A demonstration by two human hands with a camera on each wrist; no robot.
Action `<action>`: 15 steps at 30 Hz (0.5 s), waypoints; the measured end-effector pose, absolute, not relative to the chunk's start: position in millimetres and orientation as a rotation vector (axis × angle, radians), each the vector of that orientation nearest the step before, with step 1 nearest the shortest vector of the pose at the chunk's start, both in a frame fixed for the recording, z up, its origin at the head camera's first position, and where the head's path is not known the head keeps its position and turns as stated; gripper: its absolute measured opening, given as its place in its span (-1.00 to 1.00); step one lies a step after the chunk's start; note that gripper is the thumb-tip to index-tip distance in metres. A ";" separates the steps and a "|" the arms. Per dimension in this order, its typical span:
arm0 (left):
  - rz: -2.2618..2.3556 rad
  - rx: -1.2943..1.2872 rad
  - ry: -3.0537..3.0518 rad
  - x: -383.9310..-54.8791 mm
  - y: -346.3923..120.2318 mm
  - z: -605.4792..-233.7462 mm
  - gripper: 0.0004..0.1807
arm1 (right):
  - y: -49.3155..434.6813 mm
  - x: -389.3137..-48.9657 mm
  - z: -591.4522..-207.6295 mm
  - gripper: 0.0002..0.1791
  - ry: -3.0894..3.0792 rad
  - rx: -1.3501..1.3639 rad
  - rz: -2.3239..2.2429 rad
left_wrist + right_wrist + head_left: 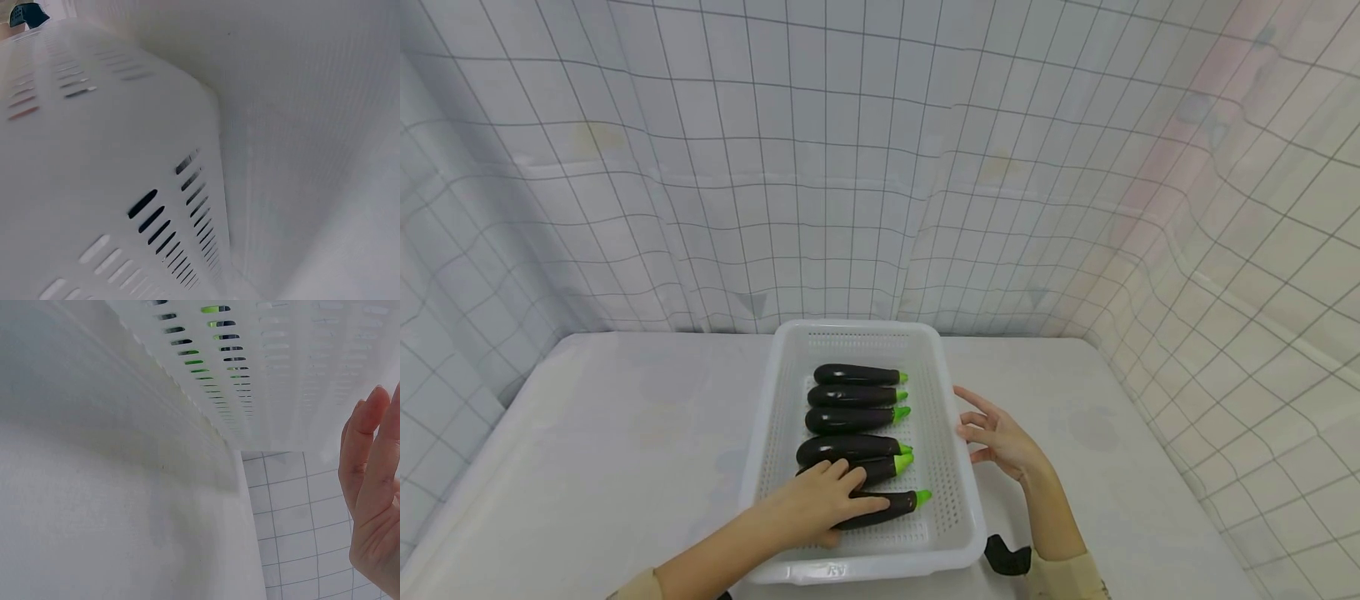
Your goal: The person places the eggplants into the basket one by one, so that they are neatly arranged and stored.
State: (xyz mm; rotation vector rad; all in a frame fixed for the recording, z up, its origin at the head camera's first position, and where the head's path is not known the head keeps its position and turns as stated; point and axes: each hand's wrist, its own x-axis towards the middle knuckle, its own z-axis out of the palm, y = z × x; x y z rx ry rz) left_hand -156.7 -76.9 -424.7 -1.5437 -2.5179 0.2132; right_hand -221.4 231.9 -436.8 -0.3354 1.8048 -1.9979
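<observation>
Several dark eggplants point(848, 397) with green stems lie in a rough column inside a white perforated plastic basket point(951, 500). My left hand point(812, 504) reaches in from the near left and grips the nearest eggplant point(898, 505) from above. One finger stretches along that eggplant, while other fingertips lie over the eggplant point(880, 471) behind it. Beside the basket's right wall is my right hand point(1000, 437), its fingers spread and its fingertips close to the rim; whether they touch cannot be told. The left wrist view shows only the basket's slotted outer wall point(125, 150), not the hand.
The basket stands on a white-covered table point(647, 433). A white grid-patterned curtain point(865, 183) hangs behind and along both sides. A black object point(1007, 557) is beside the right sleeve point(1067, 575), near the basket's near right corner.
</observation>
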 end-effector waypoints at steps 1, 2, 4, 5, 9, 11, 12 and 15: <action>0.221 -1.542 -2.516 -156.7 -76.9 -425.2 -0.30 | 231.8 -221.4 -436.7 -0.21 1.809 -0.332 -1.995; 0.225 -1.540 -2.517 -156.6 -76.9 -425.5 -0.30 | 231.8 -221.5 -436.7 -0.21 1.811 -0.329 -1.994; 0.236 -1.539 -2.527 -156.5 -77.2 -426.0 -0.30 | 231.9 -221.6 -436.7 -0.21 1.812 -0.328 -1.992; 0.241 -1.538 -2.535 -156.5 -77.4 -426.1 -0.30 | 231.9 -221.7 -436.8 -0.21 1.812 -0.330 -1.991; 0.255 -1.532 -2.558 -156.3 -78.3 -426.8 -0.32 | 232.3 -221.8 -437.5 -0.22 1.806 -0.342 -1.994; 0.267 -1.528 -2.560 -156.3 -78.5 -427.2 -0.32 | 232.5 -221.9 -437.8 -0.22 1.808 -0.346 -1.995; 0.272 -1.528 -2.560 -156.2 -78.5 -427.5 -0.32 | 232.6 -221.9 -437.9 -0.22 1.808 -0.347 -1.995; 0.290 -1.525 -2.565 -155.7 -78.3 -428.0 -0.33 | 232.6 -222.2 -438.2 -0.22 1.811 -0.347 -1.995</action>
